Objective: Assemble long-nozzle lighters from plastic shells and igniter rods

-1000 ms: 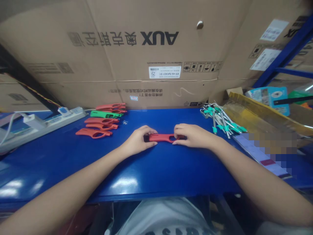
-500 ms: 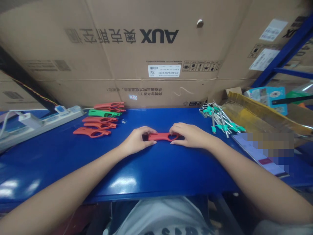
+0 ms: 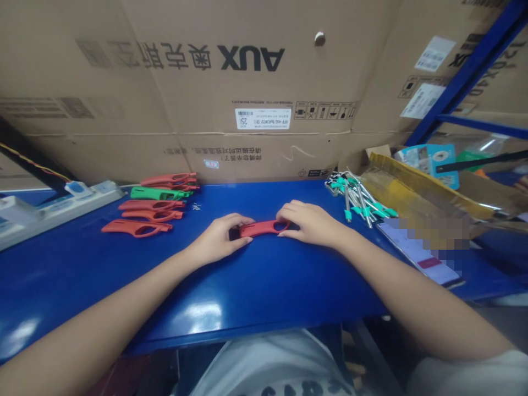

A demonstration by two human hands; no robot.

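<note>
A red plastic lighter casing [image 3: 262, 227] with a finger loop lies level just above or on the blue table; the gap beneath it is hard to judge. My left hand [image 3: 220, 237] pinches its wide end between thumb and fingers, where something dark shows. Around the loop end, my right hand [image 3: 307, 223] has its thumb and fingertips closed. Left of my hands lie several more red casings [image 3: 138, 227] in a column, with a green casing [image 3: 159, 193] among them.
Metal rods with green parts [image 3: 358, 201] are heaped at the right, beside a yellow-taped carton [image 3: 424, 187] and a phone [image 3: 418, 253]. A white power strip [image 3: 61, 212] lies at the left. Large cardboard [image 3: 185, 118] walls the back of the blue table [image 3: 264, 291].
The view has turned slightly right, so everything sits further left in the picture. The casing tilts a little more, its loop end higher. Both hands keep their grip.
</note>
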